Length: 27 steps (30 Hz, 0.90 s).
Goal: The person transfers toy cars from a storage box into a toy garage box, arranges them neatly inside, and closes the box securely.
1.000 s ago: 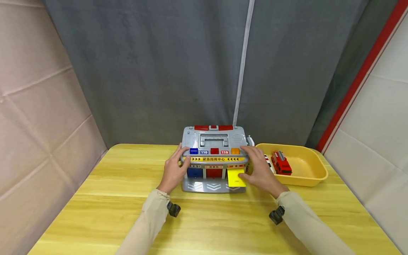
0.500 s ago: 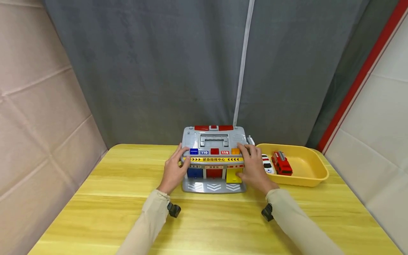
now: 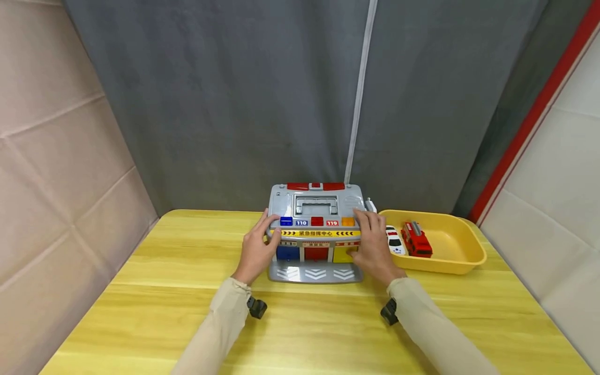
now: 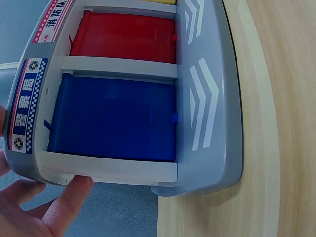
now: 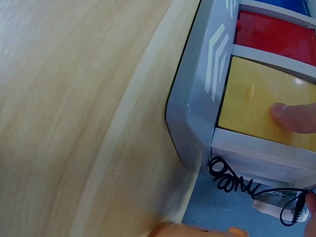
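A grey toy rescue station (image 3: 283, 200) stands on the table, with blue, red and yellow garage doors in its front. My left hand (image 3: 255, 250) holds its left front corner, fingers at the roof edge and thumb in front; one finger touches the white side post in the left wrist view. My right hand (image 3: 372, 251) grips the right front corner, its fingers on the roof beside the orange button (image 3: 348, 221). The right thumb (image 5: 294, 117) presses on the yellow door (image 5: 252, 106), which stands in its doorway. The blue door (image 4: 113, 118) and red door (image 4: 123, 37) are closed.
A yellow bin (image 3: 452, 266) sits right of the station, holding a red toy fire truck (image 3: 416, 241) and a white toy car (image 3: 395, 241). A white handset (image 3: 371, 205) hangs on the station's right side, with a coiled black cord (image 5: 227, 178). A grey curtain (image 3: 211, 114) stands behind.
The yellow door has swung from sticking out over the ramp back into its doorway, pushed by my right thumb. My right hand has moved slightly left; the left hand keeps its place.
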Each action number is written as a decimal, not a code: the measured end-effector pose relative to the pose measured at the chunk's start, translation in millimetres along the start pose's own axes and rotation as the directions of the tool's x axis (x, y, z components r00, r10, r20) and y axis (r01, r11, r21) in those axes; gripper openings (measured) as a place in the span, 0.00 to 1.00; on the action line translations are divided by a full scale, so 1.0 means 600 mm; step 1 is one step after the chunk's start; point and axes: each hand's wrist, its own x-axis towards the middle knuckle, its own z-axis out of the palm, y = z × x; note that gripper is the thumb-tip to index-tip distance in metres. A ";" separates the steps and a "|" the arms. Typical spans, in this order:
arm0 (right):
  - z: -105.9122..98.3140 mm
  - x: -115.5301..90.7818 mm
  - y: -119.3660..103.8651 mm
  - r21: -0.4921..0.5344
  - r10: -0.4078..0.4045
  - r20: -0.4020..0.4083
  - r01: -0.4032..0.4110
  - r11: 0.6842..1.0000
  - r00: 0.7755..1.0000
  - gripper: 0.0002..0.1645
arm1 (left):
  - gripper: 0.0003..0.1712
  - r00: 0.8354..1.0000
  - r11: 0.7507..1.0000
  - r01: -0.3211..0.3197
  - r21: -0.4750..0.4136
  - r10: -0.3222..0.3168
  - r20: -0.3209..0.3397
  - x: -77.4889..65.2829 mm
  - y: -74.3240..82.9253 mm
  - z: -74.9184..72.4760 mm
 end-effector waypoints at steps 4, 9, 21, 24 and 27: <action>-0.001 0.002 0.000 -0.019 -0.024 -0.014 0.023 1.000 1.000 0.58 | 0.21 1.000 1.000 -0.010 0.003 0.010 -0.012 0.001 0.002 -0.001; -0.001 0.003 -0.001 -0.042 -0.046 -0.008 0.046 0.998 0.999 0.59 | 0.20 1.000 1.000 -0.012 0.009 0.012 -0.018 0.000 0.000 -0.002; 0.000 0.007 0.001 -0.106 -0.069 0.022 0.071 0.992 0.997 0.59 | 0.20 0.999 1.000 -0.016 -0.004 0.016 -0.031 0.001 0.001 -0.002; -0.002 0.006 0.004 -0.125 -0.065 0.048 0.070 0.990 0.997 0.62 | 0.20 0.999 1.000 -0.016 -0.004 0.016 -0.034 -0.001 0.001 -0.001; -0.008 0.007 0.004 -0.131 -0.060 0.086 0.071 0.989 0.994 0.64 | 0.19 0.999 1.000 -0.013 -0.010 0.013 -0.039 -0.004 0.001 0.001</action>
